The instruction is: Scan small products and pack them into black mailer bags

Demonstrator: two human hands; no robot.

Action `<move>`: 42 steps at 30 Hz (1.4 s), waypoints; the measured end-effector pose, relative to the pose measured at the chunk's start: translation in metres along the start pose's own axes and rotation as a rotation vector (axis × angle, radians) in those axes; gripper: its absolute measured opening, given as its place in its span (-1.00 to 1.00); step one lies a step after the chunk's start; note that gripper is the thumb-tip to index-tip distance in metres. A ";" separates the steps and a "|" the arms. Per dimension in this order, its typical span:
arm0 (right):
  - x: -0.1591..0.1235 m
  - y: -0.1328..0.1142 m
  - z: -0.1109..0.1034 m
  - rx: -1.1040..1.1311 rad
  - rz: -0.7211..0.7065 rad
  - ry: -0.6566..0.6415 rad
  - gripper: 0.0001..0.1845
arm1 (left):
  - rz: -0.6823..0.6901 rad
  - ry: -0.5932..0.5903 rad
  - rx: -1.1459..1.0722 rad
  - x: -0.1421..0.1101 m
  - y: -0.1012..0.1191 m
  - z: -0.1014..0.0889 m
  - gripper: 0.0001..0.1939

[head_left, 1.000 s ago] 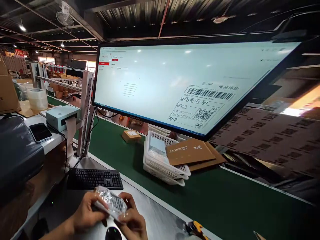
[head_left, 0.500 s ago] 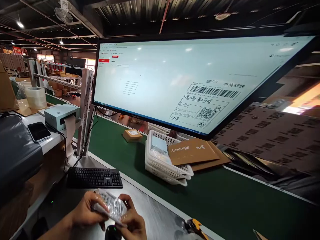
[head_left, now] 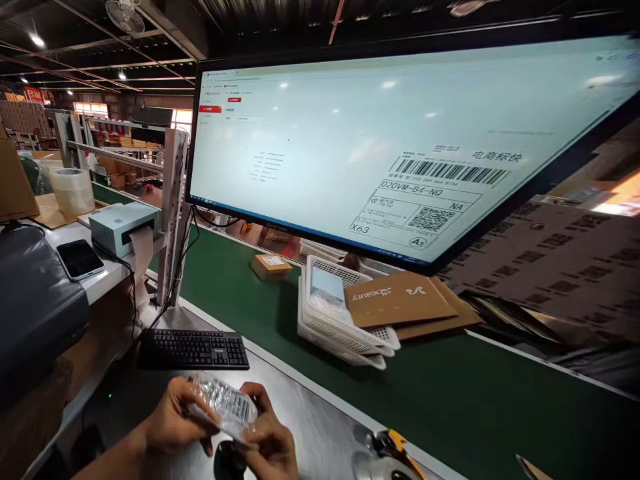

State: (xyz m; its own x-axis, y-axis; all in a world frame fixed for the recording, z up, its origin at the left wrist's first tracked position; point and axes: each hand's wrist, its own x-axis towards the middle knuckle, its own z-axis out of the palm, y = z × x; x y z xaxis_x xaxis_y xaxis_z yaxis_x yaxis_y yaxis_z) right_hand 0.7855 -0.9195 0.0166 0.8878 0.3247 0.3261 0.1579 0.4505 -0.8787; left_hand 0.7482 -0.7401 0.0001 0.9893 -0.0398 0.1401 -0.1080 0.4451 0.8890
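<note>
Between my two hands is a small packet in shiny clear plastic wrap (head_left: 227,403), with dark printed lines on its upper face. My left hand (head_left: 175,413) is closed on its left end, thumb and fingers pinching the edge. On the right end, my right hand (head_left: 270,430) grips it, fingers curled round the corner. A black computer mouse (head_left: 228,459) lies just below the packet, partly covered by my right hand. Behind my hands sits a black keyboard (head_left: 194,349) on the metal worktop (head_left: 320,427).
A large monitor (head_left: 320,147) showing a shipping label hangs above the green conveyor belt (head_left: 450,380). White baskets (head_left: 345,340) with flat brown cardboard mailers (head_left: 400,300) stand on the belt, near a small brown box (head_left: 271,267). At left are a label printer (head_left: 120,227), phone (head_left: 80,259) and tape rolls (head_left: 73,190). A yellow-handled tape dispenser (head_left: 397,453) lies front right.
The view has shifted slightly, so the monitor appears larger and the baskets farther right. Both hands keep hold of the packet, whose tilt varies a little.
</note>
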 end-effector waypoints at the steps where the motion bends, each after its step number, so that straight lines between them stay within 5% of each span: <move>1: 0.000 -0.002 0.002 -0.001 0.022 0.013 -0.70 | 0.005 -0.001 -0.002 0.000 0.000 0.000 -0.65; 16: 0.008 -0.003 -0.011 -0.113 -0.070 -0.110 -0.84 | 0.140 -0.050 0.056 0.004 -0.009 -0.008 -0.79; 25: 0.016 -0.031 0.018 -0.272 -0.243 -0.105 -0.87 | 0.610 -0.195 0.432 -0.003 0.057 -0.008 -0.93; 29: 0.010 -0.032 0.025 -0.250 -0.223 -0.087 -0.86 | 0.509 -0.222 0.497 -0.010 0.063 -0.014 -0.84; 42: 0.008 -0.040 0.036 -0.236 -0.242 -0.126 -0.85 | 0.547 -0.197 0.444 -0.017 0.074 -0.007 -0.89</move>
State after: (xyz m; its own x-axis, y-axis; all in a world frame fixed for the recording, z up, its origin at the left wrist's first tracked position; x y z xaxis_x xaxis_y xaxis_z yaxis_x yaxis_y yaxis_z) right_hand 0.7710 -0.9052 0.0674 0.7547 0.3386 0.5620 0.4653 0.3276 -0.8223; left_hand 0.7244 -0.7003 0.0603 0.7514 -0.0941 0.6531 -0.6522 0.0445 0.7567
